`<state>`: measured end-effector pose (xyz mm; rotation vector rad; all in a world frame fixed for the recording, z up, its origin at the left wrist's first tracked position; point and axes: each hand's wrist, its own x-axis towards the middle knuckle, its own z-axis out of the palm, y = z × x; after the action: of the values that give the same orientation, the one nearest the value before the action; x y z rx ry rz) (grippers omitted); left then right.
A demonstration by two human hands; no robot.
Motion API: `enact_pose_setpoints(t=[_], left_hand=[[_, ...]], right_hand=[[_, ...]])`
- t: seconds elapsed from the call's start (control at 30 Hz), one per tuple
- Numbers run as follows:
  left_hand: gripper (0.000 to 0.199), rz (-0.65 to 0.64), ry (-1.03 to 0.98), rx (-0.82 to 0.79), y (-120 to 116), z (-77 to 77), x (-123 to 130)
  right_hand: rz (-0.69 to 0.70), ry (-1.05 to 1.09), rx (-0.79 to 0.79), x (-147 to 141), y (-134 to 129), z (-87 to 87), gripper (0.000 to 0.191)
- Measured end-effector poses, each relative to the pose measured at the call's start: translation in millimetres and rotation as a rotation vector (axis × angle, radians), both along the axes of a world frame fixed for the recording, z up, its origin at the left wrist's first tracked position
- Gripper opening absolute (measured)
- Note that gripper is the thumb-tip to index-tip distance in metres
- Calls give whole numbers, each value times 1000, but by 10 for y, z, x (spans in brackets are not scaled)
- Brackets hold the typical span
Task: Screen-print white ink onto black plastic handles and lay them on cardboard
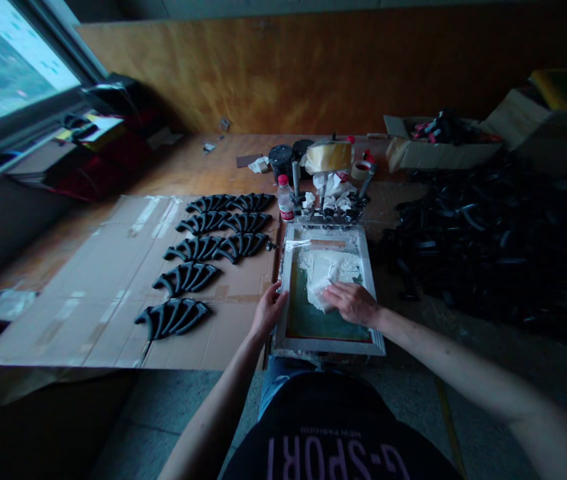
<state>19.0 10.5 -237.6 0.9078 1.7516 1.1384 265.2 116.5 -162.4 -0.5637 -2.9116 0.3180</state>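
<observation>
A screen frame [376, 320] with pale metal edges and greenish mesh lies flat in front of me, under a clamp fixture [331, 215]. White paste [336, 261] is smeared over the upper part of the mesh. My right hand [353, 303] presses a crumpled white wipe [318, 293] against the mesh at the paste's lower edge, fingers closed on it. At the frame's left edge rests my left hand [269, 310], its thumb and fingers apart and touching the rim, holding nothing that shows.
Curved black parts [176, 319] stand in rows on cardboard [88, 287] at the left. A red-capped bottle [285, 199] and black tubs [280, 160] are behind the frame. A dark heap of parts [478, 233] and an open carton [428, 155] occupy the right.
</observation>
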Motion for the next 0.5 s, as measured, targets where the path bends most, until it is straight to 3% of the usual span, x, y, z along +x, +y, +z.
enact_pose_setpoints(t=[0.1,0.2,0.33,0.43,0.5], left_hand=[[59,-6,-16,-10,7,35,10],[65,-14,-70,-27,-3,199,17],[71,-7,-162,-10,-23,674,-7],[56,32,-118,80,62,1107,-34],[55,72,-102,226,210,1365,-39]], right_hand=[[18,7,-62,18,-30,-12,20],[-112,71,-58,-163,179,167,23],[-347,233,-24,-319,743,496,53],[-579,365,-39,17,1175,578,44],[-702,405,-58,346,1319,481,38]])
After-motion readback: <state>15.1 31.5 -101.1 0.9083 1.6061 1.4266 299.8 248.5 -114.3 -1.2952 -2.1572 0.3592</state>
